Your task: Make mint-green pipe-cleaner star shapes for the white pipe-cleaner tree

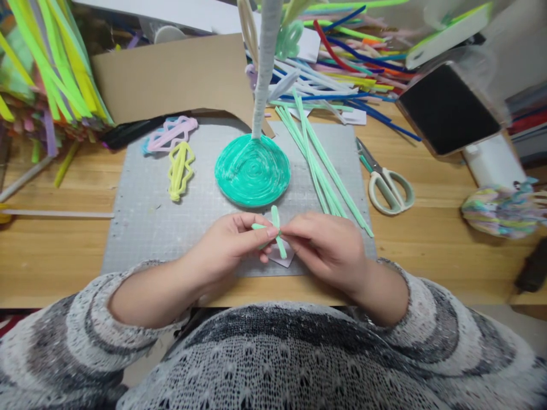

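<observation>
Pinched between my left hand (233, 239) and my right hand (327, 245) is a small mint-green pipe cleaner (276, 216), bent into a cross-like shape with short loops. Fingertips of both hands meet at its middle, closed on it. Under the hands lies a small white paper piece (282, 256). Just beyond them stands a round green coiled base (253, 171) with a white wrapped stem (265, 68) rising from it. Several straight mint-green pipe cleaners (318, 165) lie to the right of the base on the grey cutting mat (141, 228).
Scissors (388, 185) lie right of the mat. Yellow (180, 171) and lilac (173, 135) zigzag shapes rest at its left. Cardboard (171, 80) and piles of coloured pipe cleaners (354, 62) fill the back. A dark-screened tablet (448, 108) leans at right.
</observation>
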Demonstrator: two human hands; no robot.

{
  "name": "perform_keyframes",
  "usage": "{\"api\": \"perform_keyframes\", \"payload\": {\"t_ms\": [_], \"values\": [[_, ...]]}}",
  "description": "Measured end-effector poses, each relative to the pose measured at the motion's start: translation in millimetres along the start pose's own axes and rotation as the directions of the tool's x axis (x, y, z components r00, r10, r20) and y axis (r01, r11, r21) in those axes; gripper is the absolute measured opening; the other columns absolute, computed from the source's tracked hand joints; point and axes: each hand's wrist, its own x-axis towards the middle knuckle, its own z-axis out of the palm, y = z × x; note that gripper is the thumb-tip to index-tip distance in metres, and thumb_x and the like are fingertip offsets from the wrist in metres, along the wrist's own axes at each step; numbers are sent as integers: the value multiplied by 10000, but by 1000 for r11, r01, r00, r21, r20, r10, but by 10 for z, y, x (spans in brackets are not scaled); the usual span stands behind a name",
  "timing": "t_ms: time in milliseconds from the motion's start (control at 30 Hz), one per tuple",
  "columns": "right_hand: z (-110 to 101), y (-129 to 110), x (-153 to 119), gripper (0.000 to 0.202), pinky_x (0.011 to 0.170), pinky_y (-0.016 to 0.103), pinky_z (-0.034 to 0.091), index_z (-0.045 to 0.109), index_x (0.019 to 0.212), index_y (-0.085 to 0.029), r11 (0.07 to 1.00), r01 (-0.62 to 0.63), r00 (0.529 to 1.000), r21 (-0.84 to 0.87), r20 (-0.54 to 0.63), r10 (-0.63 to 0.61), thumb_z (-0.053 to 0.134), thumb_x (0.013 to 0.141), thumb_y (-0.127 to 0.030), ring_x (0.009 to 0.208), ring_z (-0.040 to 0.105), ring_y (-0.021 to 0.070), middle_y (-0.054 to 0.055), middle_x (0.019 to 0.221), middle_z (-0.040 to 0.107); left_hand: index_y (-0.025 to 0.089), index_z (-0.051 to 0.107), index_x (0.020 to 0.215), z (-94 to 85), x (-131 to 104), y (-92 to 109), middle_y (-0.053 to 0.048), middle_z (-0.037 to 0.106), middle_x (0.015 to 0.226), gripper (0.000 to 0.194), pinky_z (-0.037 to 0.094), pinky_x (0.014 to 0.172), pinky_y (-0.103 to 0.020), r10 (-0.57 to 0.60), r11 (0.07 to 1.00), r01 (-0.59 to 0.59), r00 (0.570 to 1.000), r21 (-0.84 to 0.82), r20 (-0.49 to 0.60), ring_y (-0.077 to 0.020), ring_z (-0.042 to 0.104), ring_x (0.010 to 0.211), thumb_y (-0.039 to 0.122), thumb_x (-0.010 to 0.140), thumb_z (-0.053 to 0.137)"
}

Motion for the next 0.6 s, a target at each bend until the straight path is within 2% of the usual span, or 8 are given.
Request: {"api": "perform_keyframes", "payload": {"t_ms": [133, 233, 300, 333, 400, 500, 567, 600], "values": [[1, -56, -1, 93, 618, 240, 473, 640, 913, -185, 999, -34, 999, -36, -4, 34, 546, 911, -182, 649, 622, 117, 18, 757, 711, 146, 643, 743, -4, -7, -18, 9, 627, 628, 160, 453, 598, -227, 87, 993, -84, 996, 87, -33, -93, 555, 578, 280, 741, 732], [28, -118, -11, 73, 585, 226, 466, 634, 866, -183, 985, -164, 986, 47, -19, 165, 567, 893, -189, 601, 602, 102, -3, 700, 690, 151, 633, 742, 28, -28, -9, 7, 633, 640, 152, 474, 618, -243, 149, 978, -136, 986, 161, -73, -108, 577, 596, 269, 740, 729], [58, -151, -15, 61, 520, 211, 448, 624, 840, -177, 937, -288, 955, 198, -11, 296, 580, 877, -199, 544, 571, 89, -16, 654, 659, 156, 635, 726, 51, -42, -6, -2, 644, 671, 139, 482, 634, -253, 223, 954, -196, 969, 226, -102, -122, 590, 632, 259, 733, 729], [75, -163, -14, 61, 482, 202, 433, 614, 829, -174, 885, -355, 929, 302, 10, 369, 586, 870, -209, 510, 551, 81, -25, 627, 637, 160, 642, 720, 60, -47, -8, -10, 651, 698, 125, 485, 651, -258, 271, 935, -232, 955, 267, -118, -130, 597, 661, 249, 729, 730], [107, -171, -5, 81, 415, 183, 398, 587, 813, -170, 721, -469, 864, 509, 96, 494, 599, 859, -235, 449, 506, 66, -46, 569, 585, 168, 658, 711, 68, -56, -18, -20, 663, 747, 94, 484, 690, -269, 375, 882, -308, 917, 357, -136, -142, 603, 715, 228, 730, 728], [138, -152, 22, 123, 382, 168, 373, 552, 814, -167, 484, -558, 790, 675, 252, 559, 618, 845, -266, 410, 470, 55, -72, 518, 525, 179, 669, 711, 70, -69, -30, -26, 666, 774, 71, 472, 724, -281, 491, 786, -386, 864, 483, -110, -149, 604, 750, 216, 754, 713], [141, -125, 38, 132, 391, 166, 380, 545, 824, -165, 423, -584, 770, 693, 308, 558, 620, 845, -272, 416, 469, 54, -75, 522, 516, 181, 660, 703, 72, -78, -23, -25, 661, 769, 83, 465, 726, -282, 533, 736, -405, 841, 542, -94, -148, 600, 755, 215, 766, 701], [136, -110, 45, 133, 407, 168, 394, 547, 828, -163, 428, -583, 773, 690, 310, 554, 624, 844, -271, 433, 479, 53, -67, 548, 528, 181, 653, 700, 74, -81, -14, -24, 659, 768, 88, 462, 724, -280, 538, 726, -400, 837, 559, -99, -148, 598, 756, 216, 769, 695]]}}
